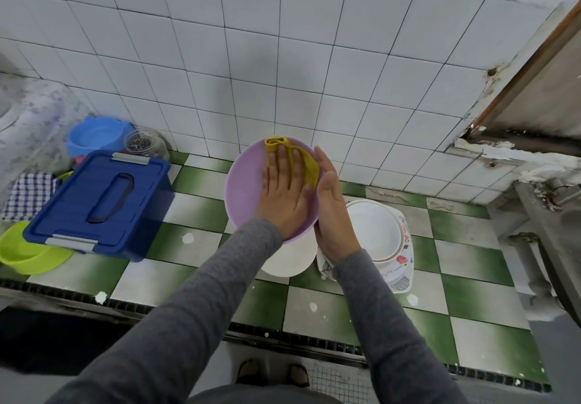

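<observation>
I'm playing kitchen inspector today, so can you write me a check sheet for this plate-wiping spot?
Surface: green-and-white tiled counter, with white splatters.
Job's things: purple plate, tilted up; yellow cloth on it.
Clutter: blue box, blue bowl, jar, lime basin, checked cloth, white plates, patterned tray.
Hands: left hand presses the cloth flat; right hand steadies the plate's rim.
Cables: nothing seen.
Surroundings: white tiled wall; worn wooden frame on the right.
</observation>
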Motion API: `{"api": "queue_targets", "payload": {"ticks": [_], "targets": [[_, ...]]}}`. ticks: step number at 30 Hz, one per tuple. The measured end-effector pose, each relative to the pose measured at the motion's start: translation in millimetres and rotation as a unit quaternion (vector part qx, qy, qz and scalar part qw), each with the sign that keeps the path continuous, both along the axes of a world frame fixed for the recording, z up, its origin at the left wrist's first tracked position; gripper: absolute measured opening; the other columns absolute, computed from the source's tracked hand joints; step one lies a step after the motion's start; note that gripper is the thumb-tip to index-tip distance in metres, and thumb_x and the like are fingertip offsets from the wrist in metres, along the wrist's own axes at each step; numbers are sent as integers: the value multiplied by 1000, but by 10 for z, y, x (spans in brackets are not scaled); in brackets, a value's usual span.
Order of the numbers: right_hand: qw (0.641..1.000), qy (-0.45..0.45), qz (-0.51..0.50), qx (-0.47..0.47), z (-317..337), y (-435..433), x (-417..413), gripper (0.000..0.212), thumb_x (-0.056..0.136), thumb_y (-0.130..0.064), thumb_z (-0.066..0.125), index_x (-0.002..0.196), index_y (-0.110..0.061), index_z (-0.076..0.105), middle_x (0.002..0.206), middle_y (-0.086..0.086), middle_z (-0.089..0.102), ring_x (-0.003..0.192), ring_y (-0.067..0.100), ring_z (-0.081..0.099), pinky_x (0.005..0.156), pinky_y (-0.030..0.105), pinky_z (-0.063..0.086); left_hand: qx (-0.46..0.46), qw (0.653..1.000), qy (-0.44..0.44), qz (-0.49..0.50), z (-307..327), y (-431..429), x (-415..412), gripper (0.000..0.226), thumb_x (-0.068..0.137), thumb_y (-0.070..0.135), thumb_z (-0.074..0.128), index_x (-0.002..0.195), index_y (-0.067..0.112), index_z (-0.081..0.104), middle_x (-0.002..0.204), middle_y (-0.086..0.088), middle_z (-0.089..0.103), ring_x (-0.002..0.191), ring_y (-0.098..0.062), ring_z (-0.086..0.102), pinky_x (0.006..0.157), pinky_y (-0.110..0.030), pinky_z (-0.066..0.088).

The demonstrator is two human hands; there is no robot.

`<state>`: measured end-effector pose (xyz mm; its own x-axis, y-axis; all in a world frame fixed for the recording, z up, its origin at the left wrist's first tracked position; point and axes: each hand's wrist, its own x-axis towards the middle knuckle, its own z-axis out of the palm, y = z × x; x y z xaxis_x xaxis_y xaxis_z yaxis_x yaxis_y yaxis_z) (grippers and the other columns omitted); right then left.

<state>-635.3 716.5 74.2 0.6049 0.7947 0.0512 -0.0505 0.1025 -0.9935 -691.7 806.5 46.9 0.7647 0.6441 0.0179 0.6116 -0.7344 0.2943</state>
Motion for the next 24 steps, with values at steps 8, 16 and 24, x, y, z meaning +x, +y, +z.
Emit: {"api": "queue_targets", "payload": {"ticks": [8, 16, 24], "targets": [[1000, -5, 3, -14, -100, 49, -22, 44, 98, -65, 30, 139, -59, 44, 155, -11, 37, 144, 11, 37, 118, 47, 35, -1, 995, 2, -100, 74, 57, -120, 62, 103, 47, 1, 142, 20, -38, 147, -7, -48, 137, -21, -44, 120, -39, -18], [999, 13, -33, 11, -18, 57, 77, 51, 91, -72, 46, 133, -47, 58, 153, 2, 44, 139, 25, 47, 115, 52, 37, 82, 988, 97, 88, 123, 113, -164, 62, 106, 40, 9, 149, 17, -28, 150, -1, -41, 148, -25, -29, 113, -38, -25], [995, -41, -84, 22, 197, 69, 246, 52, 85, -81, 43, 123, -52, 63, 139, 5, 52, 130, 25, 52, 109, 52, 43, 30, 983, 167, -71, 241, 135, -312, 59, 107, 35, 17, 159, 20, -5, 164, -6, -19, 152, -22, -17, 122, -39, -10]]}}
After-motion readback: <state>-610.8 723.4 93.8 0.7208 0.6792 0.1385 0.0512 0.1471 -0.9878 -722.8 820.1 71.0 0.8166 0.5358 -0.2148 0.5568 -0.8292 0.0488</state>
